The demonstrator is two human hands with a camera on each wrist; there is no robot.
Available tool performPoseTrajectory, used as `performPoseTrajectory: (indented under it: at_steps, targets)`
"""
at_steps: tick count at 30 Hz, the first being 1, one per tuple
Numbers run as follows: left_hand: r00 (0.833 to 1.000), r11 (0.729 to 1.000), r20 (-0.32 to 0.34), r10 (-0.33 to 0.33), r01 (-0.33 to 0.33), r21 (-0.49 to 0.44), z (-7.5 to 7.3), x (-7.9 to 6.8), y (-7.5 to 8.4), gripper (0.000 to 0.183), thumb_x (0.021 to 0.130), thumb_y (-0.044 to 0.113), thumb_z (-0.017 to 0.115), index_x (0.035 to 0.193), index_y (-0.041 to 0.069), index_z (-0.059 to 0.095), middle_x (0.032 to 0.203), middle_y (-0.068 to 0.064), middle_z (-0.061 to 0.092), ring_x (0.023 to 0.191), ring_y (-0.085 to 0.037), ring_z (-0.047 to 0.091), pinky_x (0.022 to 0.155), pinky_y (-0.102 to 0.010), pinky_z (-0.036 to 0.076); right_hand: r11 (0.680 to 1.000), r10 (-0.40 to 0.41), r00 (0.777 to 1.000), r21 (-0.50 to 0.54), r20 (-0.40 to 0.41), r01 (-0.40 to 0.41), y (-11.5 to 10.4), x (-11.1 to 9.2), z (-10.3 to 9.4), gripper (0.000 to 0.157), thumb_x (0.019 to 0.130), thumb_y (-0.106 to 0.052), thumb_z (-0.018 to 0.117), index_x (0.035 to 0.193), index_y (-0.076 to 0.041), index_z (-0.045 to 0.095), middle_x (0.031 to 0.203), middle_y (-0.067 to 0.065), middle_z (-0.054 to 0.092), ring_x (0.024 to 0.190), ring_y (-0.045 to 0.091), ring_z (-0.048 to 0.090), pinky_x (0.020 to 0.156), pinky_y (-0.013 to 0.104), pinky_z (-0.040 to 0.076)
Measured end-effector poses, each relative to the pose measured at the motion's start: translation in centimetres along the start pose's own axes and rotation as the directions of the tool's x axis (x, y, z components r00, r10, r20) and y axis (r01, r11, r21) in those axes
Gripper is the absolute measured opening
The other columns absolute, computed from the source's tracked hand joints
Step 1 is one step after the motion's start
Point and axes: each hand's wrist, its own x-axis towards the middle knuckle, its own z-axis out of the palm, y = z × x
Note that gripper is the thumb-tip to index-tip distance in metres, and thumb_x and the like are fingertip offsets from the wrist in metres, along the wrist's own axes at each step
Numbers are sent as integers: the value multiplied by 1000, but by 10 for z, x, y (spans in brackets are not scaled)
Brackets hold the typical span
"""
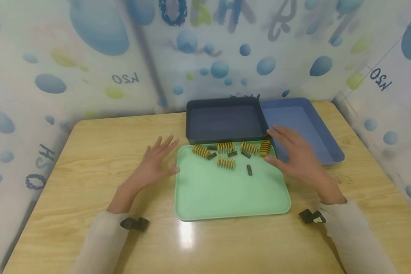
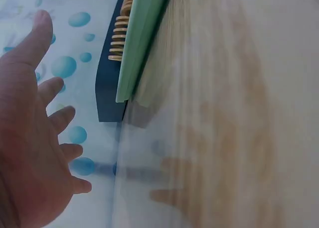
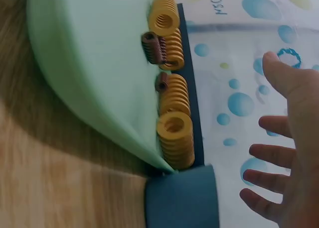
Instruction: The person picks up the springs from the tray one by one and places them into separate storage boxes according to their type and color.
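On a light green tray (image 1: 226, 194) lie several yellow coil springs (image 1: 226, 163) and several smaller dark springs (image 1: 249, 170), mostly along its far side. My left hand (image 1: 154, 163) hovers by the tray's left edge, fingers spread and holding nothing. Over the tray's right edge and the blue tray, my right hand (image 1: 299, 160) is held with its fingers apart, also without anything in it. The right wrist view shows a yellow spring (image 3: 175, 138) standing at the tray's corner, apart from the right hand (image 3: 284, 158).
Behind the green tray stands a dark navy tray (image 1: 226, 139), with a blue tray (image 1: 328, 140) beside it on the right. Wooden tabletop (image 1: 102, 152) extends around them. A wall (image 1: 140, 57) patterned with bubbles rises behind the table.
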Motion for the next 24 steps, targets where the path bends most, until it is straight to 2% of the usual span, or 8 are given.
performPoseTrajectory:
  at_steps: [3,6,9,12,16,20,22,24]
  targets:
    - [1000,995,27,13,-10,-103,3,-5,2,80,87,38,68,153,19,26,159,-5,17,142,-44,3,102,-72,0,1000,-27,999,-12,-24,26,0,2,6,71,86,-46,67,145,-14,43,143,14,44,131,41,37,99,61,32]
    - [997,974,71,11,6,-226,6,-11,2,75,91,29,65,153,18,24,158,-6,18,142,-43,3,104,-69,-6,1000,-10,999,-7,-30,10,-1,3,11,67,87,-46,66,142,-13,46,138,14,50,126,39,43,94,60,38]
    - [995,960,97,10,18,-278,10,-17,-1,70,94,26,61,153,20,23,158,-4,20,143,-39,3,105,-64,-12,999,15,999,34,-31,-14,-5,6,16,60,90,-40,66,140,-11,49,136,14,51,123,37,45,90,58,41]
    - [996,965,91,23,2,-262,13,-20,-6,68,94,30,61,153,21,27,157,1,22,144,-36,4,107,-61,-13,996,32,999,89,-39,-28,-12,10,22,54,90,-30,67,136,-8,52,136,16,51,123,38,44,92,57,39]
    - [995,976,87,39,-19,-219,18,-21,-9,72,88,35,69,150,23,34,157,1,24,144,-37,4,106,-62,-13,992,48,998,123,-47,-42,-16,13,30,50,88,-24,71,132,-7,55,129,17,55,115,36,48,88,55,42]
    - [993,987,99,61,-45,-156,22,-21,-8,79,80,41,76,148,26,38,157,0,22,143,-39,3,104,-66,-11,975,68,997,212,-41,-58,-16,15,35,48,87,-22,72,130,-7,57,115,12,61,83,23,57,66,38,49]
    - [992,989,101,72,-58,-136,23,-21,-8,82,78,43,77,148,26,38,157,0,22,143,-40,3,104,-67,-10,945,108,994,314,-29,-94,-17,15,37,47,87,-20,72,129,-6,58,107,10,62,73,17,58,58,31,48]
    - [992,990,101,78,-65,-126,24,-19,-7,82,77,43,77,147,25,39,158,0,22,143,-40,3,104,-67,-10,893,172,985,423,-4,-155,-19,15,39,46,87,-19,72,129,-6,58,98,10,64,66,15,60,51,27,47]
